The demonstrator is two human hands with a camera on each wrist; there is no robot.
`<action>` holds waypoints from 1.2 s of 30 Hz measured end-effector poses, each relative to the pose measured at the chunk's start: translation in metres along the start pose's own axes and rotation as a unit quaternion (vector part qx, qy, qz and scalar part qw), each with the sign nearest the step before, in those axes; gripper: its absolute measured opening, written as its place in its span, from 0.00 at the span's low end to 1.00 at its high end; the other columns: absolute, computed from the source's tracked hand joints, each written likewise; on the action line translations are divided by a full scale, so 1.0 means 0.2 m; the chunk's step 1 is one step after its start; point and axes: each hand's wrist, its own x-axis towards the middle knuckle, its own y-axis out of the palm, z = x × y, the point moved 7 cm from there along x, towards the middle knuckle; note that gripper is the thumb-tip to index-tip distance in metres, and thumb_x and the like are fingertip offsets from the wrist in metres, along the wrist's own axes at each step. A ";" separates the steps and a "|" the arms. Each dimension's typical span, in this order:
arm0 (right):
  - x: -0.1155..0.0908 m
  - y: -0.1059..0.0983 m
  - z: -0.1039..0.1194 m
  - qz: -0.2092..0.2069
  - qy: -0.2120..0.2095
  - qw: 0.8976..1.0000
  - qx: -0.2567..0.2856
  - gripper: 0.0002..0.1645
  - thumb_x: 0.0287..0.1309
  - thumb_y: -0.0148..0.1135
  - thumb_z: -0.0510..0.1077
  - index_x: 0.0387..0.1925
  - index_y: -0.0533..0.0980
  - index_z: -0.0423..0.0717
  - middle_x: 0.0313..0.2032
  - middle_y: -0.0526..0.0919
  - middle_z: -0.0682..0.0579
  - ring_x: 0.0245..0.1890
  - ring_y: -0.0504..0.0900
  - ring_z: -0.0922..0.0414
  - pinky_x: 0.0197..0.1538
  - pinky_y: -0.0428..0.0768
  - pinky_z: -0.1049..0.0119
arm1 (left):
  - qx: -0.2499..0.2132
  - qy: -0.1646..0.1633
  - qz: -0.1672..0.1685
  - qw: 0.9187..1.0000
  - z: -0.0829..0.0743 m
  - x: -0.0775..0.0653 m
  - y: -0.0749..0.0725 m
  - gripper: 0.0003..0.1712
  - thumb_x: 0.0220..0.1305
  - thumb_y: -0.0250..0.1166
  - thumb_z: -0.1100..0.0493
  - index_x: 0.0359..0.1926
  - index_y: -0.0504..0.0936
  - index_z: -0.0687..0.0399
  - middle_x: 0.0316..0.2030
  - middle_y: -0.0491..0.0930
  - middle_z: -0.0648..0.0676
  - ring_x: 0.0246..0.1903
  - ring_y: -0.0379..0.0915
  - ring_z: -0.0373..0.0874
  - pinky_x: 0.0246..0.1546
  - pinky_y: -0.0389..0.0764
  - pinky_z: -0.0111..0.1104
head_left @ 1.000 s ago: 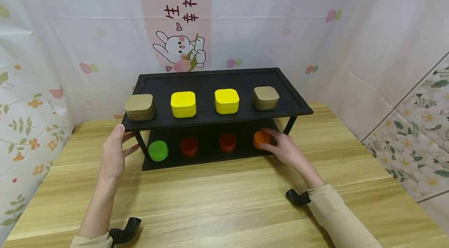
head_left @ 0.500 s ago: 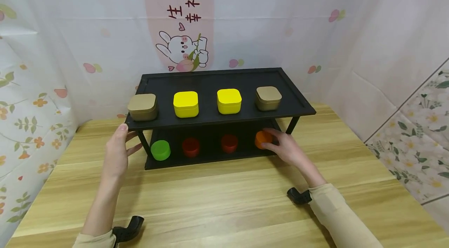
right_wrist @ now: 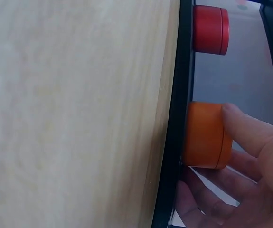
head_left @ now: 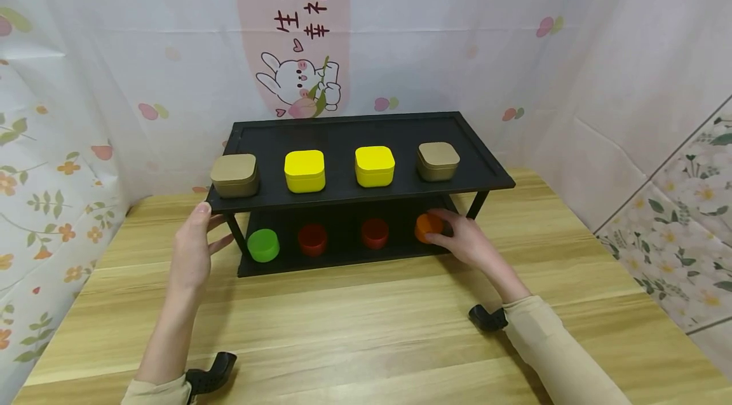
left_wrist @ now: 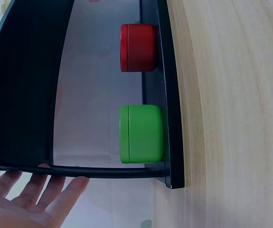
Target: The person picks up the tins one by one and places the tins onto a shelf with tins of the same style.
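Observation:
A black two-tier rack stands on the wooden table. On its lower tier are a green round tin, two red round tins and, at the right end, an orange round tin. My right hand holds the orange tin, its thumb on the lid edge and its fingers at the side in the right wrist view; the tin sits against the lower tier. My left hand touches the rack's left end with fairly straight fingers, fingertips at the black post beside the green tin.
Along the upper tier stand two khaki square tins at the ends and two yellow square tins between them. A patterned cloth hangs behind the rack. The wooden table extends in front of it.
The head view has shifted slightly, so everything sits a little further right in it. Both hands keep their places at the rack and the orange tin.

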 end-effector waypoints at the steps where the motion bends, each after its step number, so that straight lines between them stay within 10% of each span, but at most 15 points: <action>1: 0.00 0.00 0.00 0.000 0.001 1.000 0.000 0.35 0.67 0.68 0.51 0.70 0.72 0.41 0.66 0.78 0.36 0.61 0.80 0.36 0.63 0.79 0.40 | 0.000 0.001 0.000 1.000 0.00 0.00 0.00 0.27 0.82 0.40 0.39 0.62 0.78 0.44 0.56 0.72 0.36 0.56 0.71 0.33 0.44 0.84 0.18; 36: -0.10 -0.02 -0.02 -0.010 -0.026 0.999 0.029 0.44 0.65 0.71 0.51 0.76 0.64 0.44 0.70 0.72 0.35 0.59 0.82 0.39 0.57 0.85 0.43 | -0.013 0.005 0.002 1.000 0.00 -0.02 -0.01 0.22 0.82 0.43 0.41 0.58 0.79 0.41 0.55 0.75 0.35 0.55 0.73 0.30 0.45 0.84 0.18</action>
